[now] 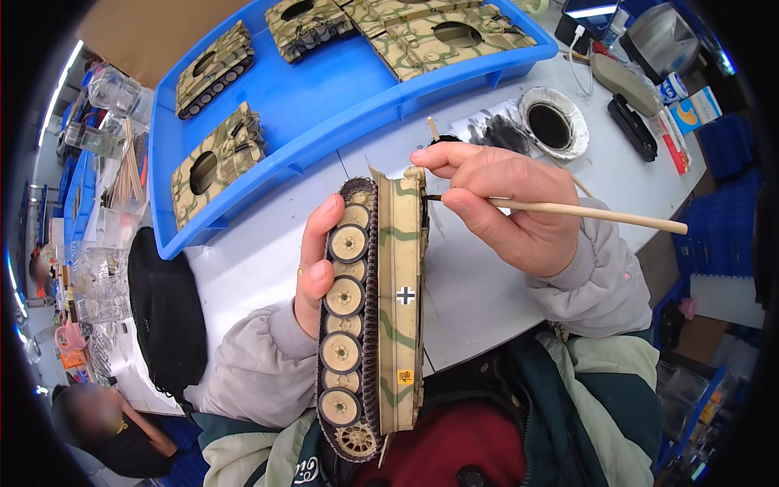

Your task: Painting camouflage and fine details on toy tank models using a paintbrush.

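A camouflaged model tank hull stands on end in front of me, its road wheels and dark track facing left. My left hand holds it from behind, with two fingers showing at the wheel side. In my right hand a thin paintbrush with a pale wooden handle is pinched between thumb and fingers. The brush's dark tip meets the hull's right edge near its upper end. My right index finger reaches out close to the hull's top corner. The hull's far side is hidden.
A blue tray with several camouflaged tank hulls lies across the back. A round dish of black paint sits right of it, near a black folding tool. A black cloth bag lies left. Another person is at lower left.
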Demonstrator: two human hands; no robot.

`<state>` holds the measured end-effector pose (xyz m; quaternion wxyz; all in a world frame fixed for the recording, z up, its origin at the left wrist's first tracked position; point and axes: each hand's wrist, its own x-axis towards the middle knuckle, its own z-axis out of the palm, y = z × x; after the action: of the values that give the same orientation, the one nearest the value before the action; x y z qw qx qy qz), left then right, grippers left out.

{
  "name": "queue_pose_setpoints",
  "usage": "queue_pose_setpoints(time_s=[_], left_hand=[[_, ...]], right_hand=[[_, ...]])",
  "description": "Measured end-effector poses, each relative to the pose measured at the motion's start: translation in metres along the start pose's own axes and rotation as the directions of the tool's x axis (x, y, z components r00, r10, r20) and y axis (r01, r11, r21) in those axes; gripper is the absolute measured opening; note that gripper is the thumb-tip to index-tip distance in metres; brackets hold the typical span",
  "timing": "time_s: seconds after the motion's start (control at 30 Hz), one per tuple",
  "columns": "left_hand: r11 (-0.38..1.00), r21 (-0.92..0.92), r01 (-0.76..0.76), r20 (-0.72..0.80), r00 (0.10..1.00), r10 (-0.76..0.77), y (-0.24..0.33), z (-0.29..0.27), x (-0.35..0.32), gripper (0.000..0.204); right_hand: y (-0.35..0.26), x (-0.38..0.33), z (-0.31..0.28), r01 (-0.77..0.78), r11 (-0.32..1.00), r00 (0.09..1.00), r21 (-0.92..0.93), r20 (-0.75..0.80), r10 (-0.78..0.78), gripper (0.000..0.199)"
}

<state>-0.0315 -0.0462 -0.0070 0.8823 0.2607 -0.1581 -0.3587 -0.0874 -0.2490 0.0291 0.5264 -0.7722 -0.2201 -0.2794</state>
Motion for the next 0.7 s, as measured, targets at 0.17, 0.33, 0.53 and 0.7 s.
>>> queue_pose_setpoints(time_s=[0.17,0.33,0.53,0.7], left_hand=[[0.997,-0.072,-0.003,0.059,0.998,0.007,-0.0024,-0.0052,0.0017,0.066],[0.999,-0.051,-0.006,0.055,0.998,0.009,-0.0012,-0.0043,0.0011,0.066],[0.999,0.04,-0.007,0.012,1.0,0.006,0.0008,-0.0004,-0.0006,0.064],[1.0,0.005,-0.003,0.049,0.999,0.002,0.0004,-0.003,0.0001,0.065]], right_hand=[[0.0,-0.0006,-0.0009,0.007,1.0,1.0,0.029,0.015,-0.007,0.008],[0.0001,0.0005,0.0002,0.031,0.999,1.0,-0.013,0.001,-0.031,0.008],[0.0007,0.0009,0.0,0.038,0.999,0.999,-0.033,-0.002,-0.038,0.008],[0.0002,0.0005,0.0008,0.033,0.999,0.999,-0.012,-0.012,-0.033,0.008]])
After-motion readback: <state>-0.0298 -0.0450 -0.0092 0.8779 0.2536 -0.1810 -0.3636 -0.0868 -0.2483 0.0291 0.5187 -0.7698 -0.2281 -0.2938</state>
